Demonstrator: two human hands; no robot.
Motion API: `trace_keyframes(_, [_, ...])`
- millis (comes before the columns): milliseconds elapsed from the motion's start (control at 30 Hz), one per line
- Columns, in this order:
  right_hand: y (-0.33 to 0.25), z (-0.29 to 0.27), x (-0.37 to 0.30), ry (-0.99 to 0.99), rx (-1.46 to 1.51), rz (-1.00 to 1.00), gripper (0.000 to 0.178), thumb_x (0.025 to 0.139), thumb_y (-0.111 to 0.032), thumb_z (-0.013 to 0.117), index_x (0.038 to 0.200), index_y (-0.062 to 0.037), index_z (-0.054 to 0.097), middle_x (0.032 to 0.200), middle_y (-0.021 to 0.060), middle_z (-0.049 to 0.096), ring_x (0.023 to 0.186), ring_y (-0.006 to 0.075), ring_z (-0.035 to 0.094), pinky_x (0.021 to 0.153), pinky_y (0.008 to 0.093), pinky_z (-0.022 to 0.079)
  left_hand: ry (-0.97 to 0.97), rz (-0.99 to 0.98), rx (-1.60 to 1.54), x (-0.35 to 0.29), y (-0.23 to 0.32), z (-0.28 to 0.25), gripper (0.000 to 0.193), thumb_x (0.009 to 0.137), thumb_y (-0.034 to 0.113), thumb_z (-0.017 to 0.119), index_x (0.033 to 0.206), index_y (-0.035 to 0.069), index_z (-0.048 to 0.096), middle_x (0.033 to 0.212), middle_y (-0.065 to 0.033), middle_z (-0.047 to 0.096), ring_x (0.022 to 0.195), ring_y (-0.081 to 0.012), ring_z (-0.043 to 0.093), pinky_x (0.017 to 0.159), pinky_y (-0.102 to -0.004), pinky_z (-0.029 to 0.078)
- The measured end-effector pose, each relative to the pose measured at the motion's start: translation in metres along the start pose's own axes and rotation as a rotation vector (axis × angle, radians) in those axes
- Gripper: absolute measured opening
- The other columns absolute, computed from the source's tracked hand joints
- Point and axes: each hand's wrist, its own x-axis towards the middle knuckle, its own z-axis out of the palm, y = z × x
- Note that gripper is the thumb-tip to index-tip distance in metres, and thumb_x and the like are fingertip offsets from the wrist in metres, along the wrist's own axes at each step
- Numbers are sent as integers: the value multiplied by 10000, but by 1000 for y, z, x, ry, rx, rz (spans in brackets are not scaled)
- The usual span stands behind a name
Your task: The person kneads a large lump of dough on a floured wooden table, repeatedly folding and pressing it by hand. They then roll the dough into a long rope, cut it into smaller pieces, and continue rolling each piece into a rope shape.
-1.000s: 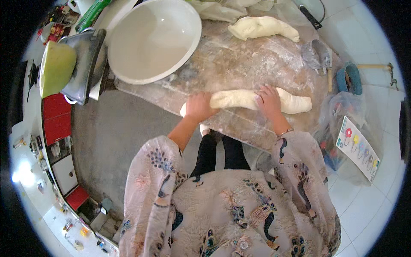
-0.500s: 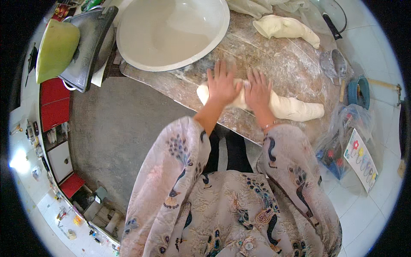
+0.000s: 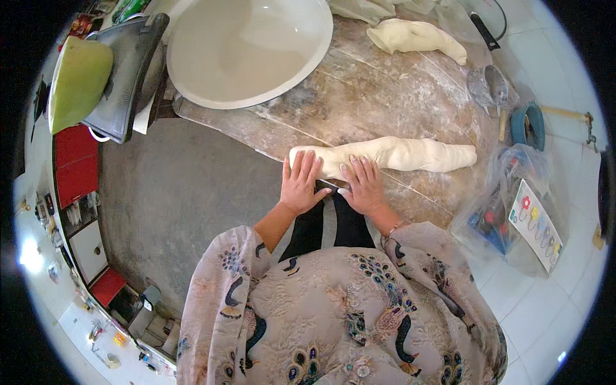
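Note:
A long, pale roll of dough point(image 3: 410, 154) lies across the near edge of the floured wooden board point(image 3: 359, 83). My left hand point(image 3: 300, 185) rests its stretched fingertips on the roll's left end. Beside it, my right hand point(image 3: 364, 187) lays its fingers over the near side of the dough, slightly apart from the left. Both palms hang toward me, past the board's edge, and neither hand grips the roll. Farther back on the board is a second, shorter piece of dough point(image 3: 417, 40), curved and apart from my hands.
A large white basin point(image 3: 253, 102) stands at the back left. Along the right side are a metal cup point(image 3: 487, 88), a blue ring-shaped item point(image 3: 527, 127), a clear plastic bag point(image 3: 513, 173) and a card of flower-topped hooks point(image 3: 536, 224). A black handle point(image 3: 484, 31) lies at the far right.
Both hands have drawn back toward me, from on top of the roll to its near edge. More of the dough's left part now shows, and the roll sits nearer the board's edge.

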Motion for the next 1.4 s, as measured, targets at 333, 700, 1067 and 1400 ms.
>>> trace_keyframes(333, [44, 5, 143, 39, 26, 261, 548, 915, -376, 517, 1404, -133, 463, 1461, 145, 426, 1337, 362, 385, 1124, 551, 221, -243, -99, -11, 142, -65, -39, 734, 607, 456, 816, 1224, 160, 550, 1164, -78, 630, 1094, -318, 583, 948, -557, 380])
trace_keyframes(700, [109, -36, -26, 149, -190, 441, 741, 825, -414, 631, 1446, -88, 391, 1512, 183, 335, 1383, 401, 307, 1138, 581, 154, -16, -51, 390, 95, 22, -46, 811, 798, 527, 633, 1436, 94, 379, 1502, -133, 338, 1440, -329, 204, 1138, -602, 123])
trace_keyframes(1067, [201, -69, 117, 129, -318, 641, 681, 904, -515, 470, 1460, -128, 392, 1535, 163, 316, 1430, 354, 246, 1157, 572, 105, 62, -17, 279, 205, -19, -29, 539, 896, 375, 532, 1375, 135, 472, 1404, -159, 461, 1310, -364, 403, 1053, -525, 336])
trace_keyframes(1400, [131, -82, -77, -70, -177, 505, 742, 842, -478, 608, 1473, -167, 370, 1545, 154, 293, 1424, 343, 272, 1147, 585, 135, 151, 130, 128, 40, 21, 4, 721, 853, 302, 583, 1472, 41, 322, 1525, -219, 283, 1426, -395, 238, 1148, -559, 135])
